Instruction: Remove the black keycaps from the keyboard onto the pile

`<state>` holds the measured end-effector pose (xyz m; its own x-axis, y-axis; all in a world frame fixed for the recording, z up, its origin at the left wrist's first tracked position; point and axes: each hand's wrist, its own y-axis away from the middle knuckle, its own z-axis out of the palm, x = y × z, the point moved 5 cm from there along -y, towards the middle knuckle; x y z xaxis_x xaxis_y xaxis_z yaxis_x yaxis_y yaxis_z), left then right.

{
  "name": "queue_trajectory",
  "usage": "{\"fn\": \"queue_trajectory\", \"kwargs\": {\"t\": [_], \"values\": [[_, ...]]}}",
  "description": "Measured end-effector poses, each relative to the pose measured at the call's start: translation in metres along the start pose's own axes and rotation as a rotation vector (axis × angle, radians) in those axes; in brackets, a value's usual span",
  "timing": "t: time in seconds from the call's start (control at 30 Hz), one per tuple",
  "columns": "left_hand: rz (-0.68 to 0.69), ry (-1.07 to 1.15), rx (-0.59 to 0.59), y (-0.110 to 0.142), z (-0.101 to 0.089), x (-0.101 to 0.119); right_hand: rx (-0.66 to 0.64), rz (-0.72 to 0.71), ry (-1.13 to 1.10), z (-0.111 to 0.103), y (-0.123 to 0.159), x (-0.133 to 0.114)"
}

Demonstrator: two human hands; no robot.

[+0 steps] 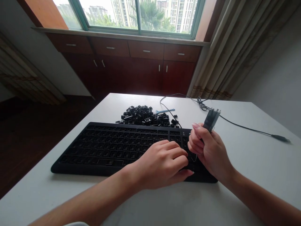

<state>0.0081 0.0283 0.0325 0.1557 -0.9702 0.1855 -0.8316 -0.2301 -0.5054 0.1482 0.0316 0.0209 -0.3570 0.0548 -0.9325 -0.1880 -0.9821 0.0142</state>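
A black keyboard (pixel 103 147) lies across the white table, its key sockets bare of caps. My left hand (pixel 162 163) rests palm down over its right part, fingers bent side by side and thumb held apart, with nothing visible in it. Beside it, my right hand (pixel 207 147) is closed around a keycap puller (pixel 210 121) with a dark, see-through handle and thin wires. The handle's pronged end sticks up above the fist. A thin wire loop shows below the fist, close to the left fingertips, over the number pad.
Behind the keyboard is a heap of loose black keycaps (pixel 143 116), with a blue tool (pixel 165 111) next to it. A black cable (pixel 242 127) runs over the right side of the white table (pixel 258 157). Wooden cabinets (pixel 131 72) stand beyond, beneath a window.
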Motion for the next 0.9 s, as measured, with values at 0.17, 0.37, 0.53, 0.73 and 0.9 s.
{"fn": "queue_trajectory", "kwargs": {"t": [0.17, 0.37, 0.53, 0.73, 0.9], "values": [[-0.010, 0.006, -0.022, 0.000, 0.000, 0.000, -0.058, 0.023, 0.120, 0.002, 0.005, 0.004], [-0.336, 0.142, 0.040, 0.000, 0.002, -0.008, -0.204, -0.075, -0.012, 0.007, 0.011, 0.003], [-0.411, 0.330, -0.022, -0.004, 0.013, 0.000, -0.275, -0.189, 0.122, 0.006, 0.022, 0.004], [-0.472, 0.578, -0.075, -0.012, 0.018, 0.014, -0.178, -0.103, 0.030, 0.009, 0.020, 0.009], [-0.383, 0.669, 0.088, -0.016, 0.022, 0.027, -0.041, -0.125, 0.026, 0.006, 0.023, 0.010]]}}
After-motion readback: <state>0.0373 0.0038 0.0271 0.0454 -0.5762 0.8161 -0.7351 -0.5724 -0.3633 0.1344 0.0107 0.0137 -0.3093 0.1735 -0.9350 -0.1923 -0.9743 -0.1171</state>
